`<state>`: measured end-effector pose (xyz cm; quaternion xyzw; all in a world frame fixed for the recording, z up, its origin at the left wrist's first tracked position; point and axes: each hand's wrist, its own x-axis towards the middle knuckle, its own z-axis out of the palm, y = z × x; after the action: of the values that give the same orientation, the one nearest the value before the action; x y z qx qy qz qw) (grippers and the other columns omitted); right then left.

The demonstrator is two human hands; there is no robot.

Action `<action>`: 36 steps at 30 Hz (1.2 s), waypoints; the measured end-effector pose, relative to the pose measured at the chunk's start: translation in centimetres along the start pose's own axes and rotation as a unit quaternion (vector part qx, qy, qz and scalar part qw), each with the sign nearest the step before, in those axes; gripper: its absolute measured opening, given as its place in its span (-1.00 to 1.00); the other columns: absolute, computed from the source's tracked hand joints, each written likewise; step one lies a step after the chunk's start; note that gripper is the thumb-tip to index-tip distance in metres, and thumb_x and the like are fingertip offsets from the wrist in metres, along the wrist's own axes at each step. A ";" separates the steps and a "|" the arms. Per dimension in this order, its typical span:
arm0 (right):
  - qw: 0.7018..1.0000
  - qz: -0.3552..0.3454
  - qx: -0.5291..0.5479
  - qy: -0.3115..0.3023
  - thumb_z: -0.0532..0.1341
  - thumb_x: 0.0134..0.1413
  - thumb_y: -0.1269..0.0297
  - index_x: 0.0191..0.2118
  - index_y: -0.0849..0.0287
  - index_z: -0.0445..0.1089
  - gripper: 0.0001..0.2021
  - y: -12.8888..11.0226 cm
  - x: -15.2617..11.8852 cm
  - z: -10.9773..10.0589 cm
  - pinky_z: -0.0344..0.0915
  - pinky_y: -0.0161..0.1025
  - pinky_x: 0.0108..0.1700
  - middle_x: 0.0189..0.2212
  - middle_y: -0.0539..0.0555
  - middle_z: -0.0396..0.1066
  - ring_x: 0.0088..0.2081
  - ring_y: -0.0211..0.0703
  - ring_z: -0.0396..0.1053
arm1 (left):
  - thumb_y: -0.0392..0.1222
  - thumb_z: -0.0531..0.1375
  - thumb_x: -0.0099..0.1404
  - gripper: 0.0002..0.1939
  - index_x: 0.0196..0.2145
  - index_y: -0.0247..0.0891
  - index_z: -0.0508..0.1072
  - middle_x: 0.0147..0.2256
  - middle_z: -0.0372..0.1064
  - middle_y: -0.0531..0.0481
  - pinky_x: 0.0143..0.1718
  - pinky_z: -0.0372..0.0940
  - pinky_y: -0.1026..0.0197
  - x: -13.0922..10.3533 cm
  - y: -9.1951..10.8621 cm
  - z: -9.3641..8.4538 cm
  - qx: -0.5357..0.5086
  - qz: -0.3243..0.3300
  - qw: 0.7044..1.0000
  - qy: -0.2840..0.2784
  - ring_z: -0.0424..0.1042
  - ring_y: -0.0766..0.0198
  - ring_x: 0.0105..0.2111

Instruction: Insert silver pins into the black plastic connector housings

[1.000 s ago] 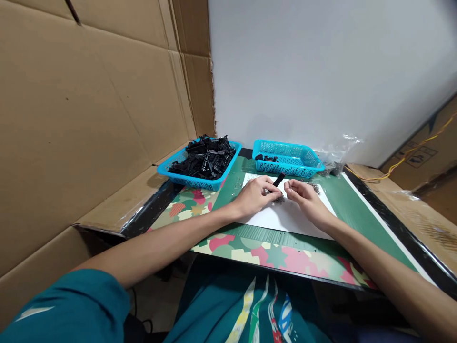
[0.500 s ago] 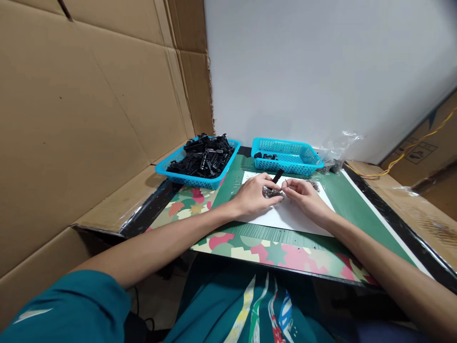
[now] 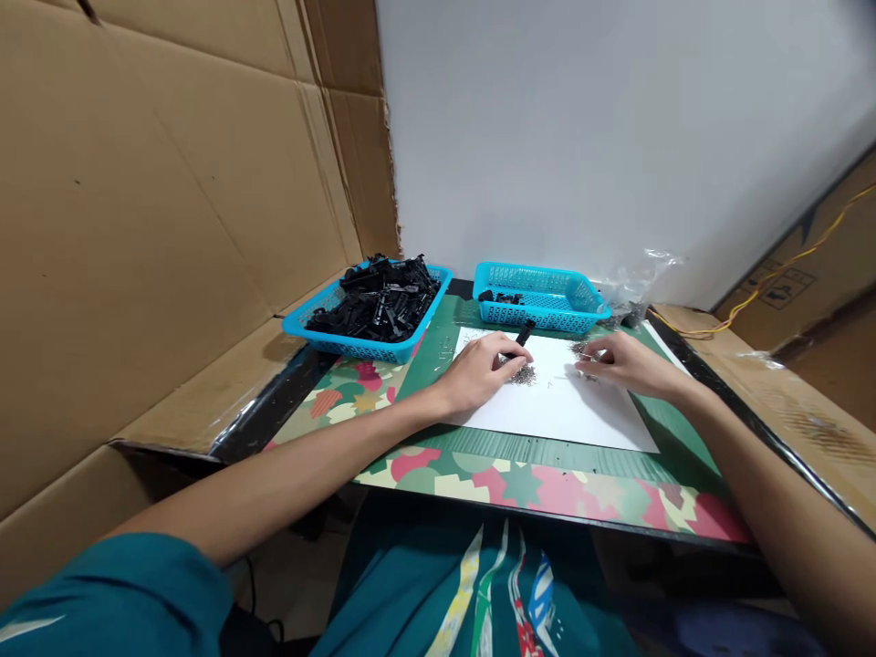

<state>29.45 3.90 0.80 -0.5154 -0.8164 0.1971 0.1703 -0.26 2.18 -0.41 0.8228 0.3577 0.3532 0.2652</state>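
Note:
My left hand (image 3: 483, 370) rests over the left part of a white sheet (image 3: 568, 415), its fingers closed on a black part (image 3: 525, 334) that sticks out beyond them. Right below those fingertips lies a pile of tiny metal pieces (image 3: 525, 375). My right hand (image 3: 620, 362) is at the sheet's right side, thumb and fingers pinched together over a second small pile (image 3: 580, 349). Whatever is between these fingertips is too small to name.
A blue basket (image 3: 411, 350) heaped with black parts stands at the back left. Another blue basket (image 3: 540, 317) holds a few dark pieces behind the sheet, beside a clear plastic bag (image 3: 633, 287). Cardboard (image 3: 171, 182) walls the left side.
My right hand has moved right, away from my left hand, to the second pile. My left hand keeps the black part, which now leans a little lower. The view has shifted slightly.

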 end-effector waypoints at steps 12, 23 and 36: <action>0.999 0.025 -0.018 -0.029 0.26 0.15 0.24 -0.38 0.20 0.55 -0.82 0.1 0.7 1.2 0.04 -0.18 -0.44 -0.59 0.04 0.36 -0.53 -0.19 0.21 | -0.16 0.19 0.49 -0.75 -0.12 -0.29 0.65 -0.13 0.55 -0.13 -0.19 0.34 0.16 0.1 0.6 0.1 -0.067 -0.026 0.997 -0.009 0.47 0.22 -0.17; 0.961 -0.043 0.272 0.019 0.30 0.28 -0.05 -0.29 0.17 0.45 -0.65 -2.6 -0.6 1.2 -0.13 -0.22 -0.50 -0.57 -0.10 0.11 -0.54 -0.31 -0.02 | -0.15 0.27 0.41 -0.78 -0.13 -0.31 0.68 -0.13 0.58 -0.17 -0.19 0.36 0.19 0.0 1.3 0.3 -0.183 -0.071 0.980 -0.029 0.51 0.21 -0.17; 0.930 -0.079 0.341 0.107 0.38 0.22 -0.10 -0.25 0.16 0.54 -0.63 -6.4 -0.7 5.2 -0.18 -0.22 -0.48 -0.60 -0.10 0.08 -0.54 -0.29 -0.09 | -0.07 0.41 0.29 -0.71 -0.13 -0.33 0.69 -0.20 0.61 -0.15 -0.28 0.27 0.23 -0.3 1.6 0.5 -0.264 -0.081 0.960 -0.032 0.45 0.27 -0.29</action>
<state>22.29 0.02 -0.61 -0.3779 -0.7149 0.3932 0.4377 0.65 0.92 0.22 0.7025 0.3084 0.3859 0.5123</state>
